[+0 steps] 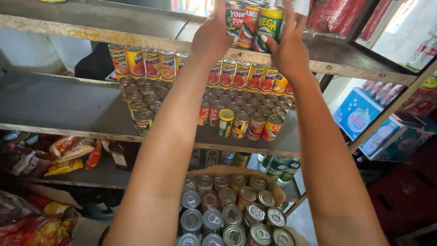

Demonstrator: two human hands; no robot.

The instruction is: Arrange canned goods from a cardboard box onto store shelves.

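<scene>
Both my arms reach up to the top shelf [136, 25]. Between them my left hand [210, 36] and my right hand [287, 45] press a cluster of three tin cans [252, 25], red and green labelled, held upright at the shelf's front edge. Each hand grips one side of the cluster. Below my arms, a woven basket [273, 184] holds several more cans [232, 214] standing with their pull-tab lids up.
The middle shelf [59, 107] carries several rows of stacked cans [241, 107]. Snack packets [68, 152] lie on the lower shelf at left. Blue and white boxes [357, 114] sit on a rack at right; red packets [337, 13] hang top right.
</scene>
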